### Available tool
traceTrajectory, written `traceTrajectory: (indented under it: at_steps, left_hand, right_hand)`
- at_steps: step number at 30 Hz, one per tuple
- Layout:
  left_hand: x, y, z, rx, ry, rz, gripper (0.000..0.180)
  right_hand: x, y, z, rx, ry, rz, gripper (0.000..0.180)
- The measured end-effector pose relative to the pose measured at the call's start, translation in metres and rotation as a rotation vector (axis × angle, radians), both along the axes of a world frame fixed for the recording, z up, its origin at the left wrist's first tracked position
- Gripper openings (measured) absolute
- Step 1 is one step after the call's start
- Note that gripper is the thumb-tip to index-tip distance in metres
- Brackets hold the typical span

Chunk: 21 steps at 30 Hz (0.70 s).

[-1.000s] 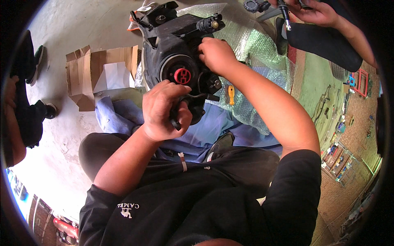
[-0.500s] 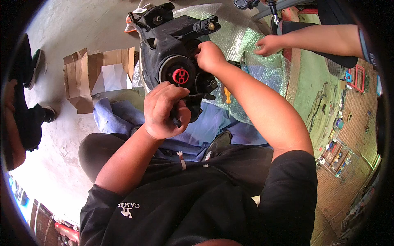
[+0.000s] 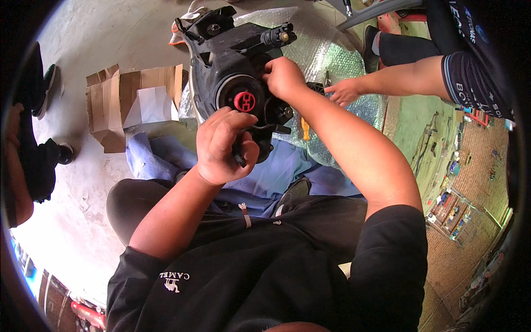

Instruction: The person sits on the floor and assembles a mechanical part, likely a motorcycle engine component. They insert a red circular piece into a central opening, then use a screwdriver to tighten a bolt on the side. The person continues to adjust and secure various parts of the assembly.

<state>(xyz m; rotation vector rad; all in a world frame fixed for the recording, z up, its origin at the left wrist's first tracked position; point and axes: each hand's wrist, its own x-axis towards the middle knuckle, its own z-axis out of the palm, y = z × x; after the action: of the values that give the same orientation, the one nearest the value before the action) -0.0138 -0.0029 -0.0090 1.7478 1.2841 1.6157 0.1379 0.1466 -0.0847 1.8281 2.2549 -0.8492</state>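
Note:
A black car headlight housing (image 3: 232, 61) rests back side up in front of me. A round red cap (image 3: 244, 102) sits inside a ring-shaped opening in it. My left hand (image 3: 225, 145) is curled round a black bracket at the housing's near end, thumb and fingers closed. At the housing's right side, my right hand (image 3: 284, 78) has its fingertips inside a dark opening; they are bent together, and whatever they pinch is hidden. A screwdriver with a yellow-orange handle (image 3: 305, 128) lies right of the housing. Blue cloth (image 3: 271, 171) is under its near end.
A co-worker's hand (image 3: 344, 91) reaches in from the right over bubble wrap (image 3: 332, 52), close to a small black part (image 3: 316, 87). An opened cardboard box (image 3: 108, 110) lies on the left. Another person's legs (image 3: 47, 160) are at the far left.
The co-worker's hand has moved left and down, nearer the small black part, and more of the sleeve shows. My hands and the headlight housing have barely shifted.

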Motion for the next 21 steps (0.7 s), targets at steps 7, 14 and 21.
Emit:
traceTrajectory:
  at_steps: [7, 14, 21]
  left_hand:
    - [0.000, 0.000, 0.000, -0.009, -0.005, -0.024, 0.045]
    - [0.000, 0.001, 0.000, -0.013, -0.004, -0.033, 0.045]
    - [0.000, 0.000, 0.002, -0.027, -0.009, 0.006, 0.046]
  right_hand:
    - [0.010, 0.007, -0.016, 0.003, 0.046, 0.073, 0.023]
    - [-0.011, 0.001, -0.027, -0.103, -0.063, -0.324, 0.022]
    - [-0.002, 0.001, -0.020, -0.176, 0.055, -0.327, 0.025]
